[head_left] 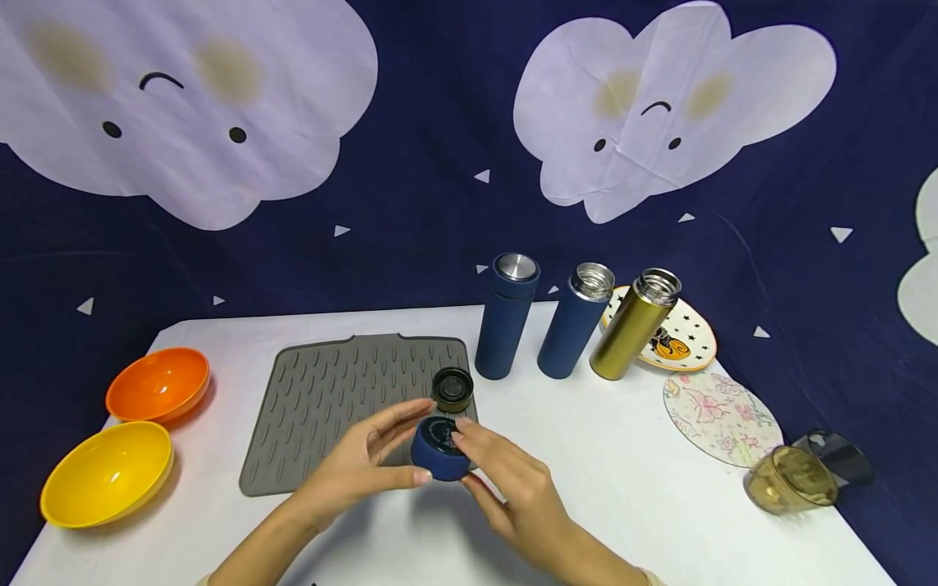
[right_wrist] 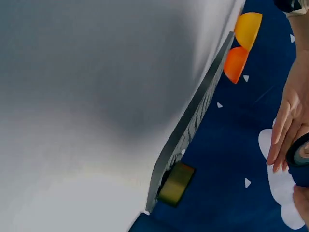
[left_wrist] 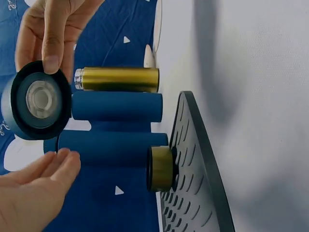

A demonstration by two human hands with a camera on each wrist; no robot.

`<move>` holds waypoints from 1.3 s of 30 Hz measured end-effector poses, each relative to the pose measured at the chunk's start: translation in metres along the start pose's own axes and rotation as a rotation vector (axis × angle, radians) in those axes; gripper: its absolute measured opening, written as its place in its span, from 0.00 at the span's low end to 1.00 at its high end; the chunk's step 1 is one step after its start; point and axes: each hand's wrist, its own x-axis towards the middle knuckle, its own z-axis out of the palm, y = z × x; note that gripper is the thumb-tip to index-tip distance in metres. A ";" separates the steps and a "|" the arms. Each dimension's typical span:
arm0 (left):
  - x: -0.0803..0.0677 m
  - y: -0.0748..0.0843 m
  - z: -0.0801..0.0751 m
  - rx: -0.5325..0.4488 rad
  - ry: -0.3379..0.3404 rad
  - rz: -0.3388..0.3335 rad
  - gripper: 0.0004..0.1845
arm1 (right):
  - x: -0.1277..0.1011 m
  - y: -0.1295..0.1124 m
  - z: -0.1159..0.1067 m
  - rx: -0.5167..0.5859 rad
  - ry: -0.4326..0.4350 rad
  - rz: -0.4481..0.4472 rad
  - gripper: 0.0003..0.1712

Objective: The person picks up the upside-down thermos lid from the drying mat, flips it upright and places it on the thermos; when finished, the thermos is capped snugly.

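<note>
- White desk (head_left: pixel 630 448) before a navy cloud-print curtain (head_left: pixel 432 163).
- Around the blue lid (head_left: pixel 443 464), held above the desk: gold cap (head_left: pixel 452 391) on grey mat (head_left: pixel 344 415), 12 o'clock; flasks (head_left: pixel 506 330), 1 to 2; bowls (head_left: pixel 95 488), about 9; amber cup (head_left: pixel 784 488), 3.
- Right hand (head_left: pixel 522 488) pinches the lid; left hand (head_left: pixel 359 464) beside it, fingers straight.

Our head view looks bright.
We see soft shadows (left_wrist: pixel 215 72) on the white surface (left_wrist: pixel 280 87), and our wrist views look darker.
</note>
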 end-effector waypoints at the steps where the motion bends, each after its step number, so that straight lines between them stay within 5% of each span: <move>1: 0.000 -0.001 0.001 0.000 -0.020 0.015 0.44 | 0.002 -0.001 -0.001 -0.056 0.010 -0.070 0.16; 6: 0.003 -0.006 0.006 0.024 -0.094 0.163 0.46 | 0.018 -0.003 -0.010 -0.317 0.053 -0.406 0.12; 11: 0.003 -0.006 0.012 0.091 -0.134 0.285 0.49 | 0.023 -0.001 -0.016 -0.448 0.094 -0.595 0.11; 21: 0.001 -0.009 0.026 0.386 -0.039 0.412 0.51 | 0.011 0.010 -0.014 -0.469 0.127 -0.687 0.11; 26: 0.004 -0.015 0.033 0.429 0.026 0.563 0.45 | 0.013 0.009 -0.016 -0.454 0.127 -0.694 0.11; 29: 0.008 -0.018 0.035 0.430 0.073 0.646 0.43 | 0.012 0.013 -0.017 -0.432 0.131 -0.643 0.10; 32: 0.014 -0.016 0.035 0.421 0.115 0.636 0.42 | 0.009 0.024 -0.016 -0.421 0.146 -0.492 0.11; 39: 0.045 0.002 0.027 0.329 0.156 0.465 0.42 | -0.006 0.072 -0.019 -0.364 0.175 0.132 0.33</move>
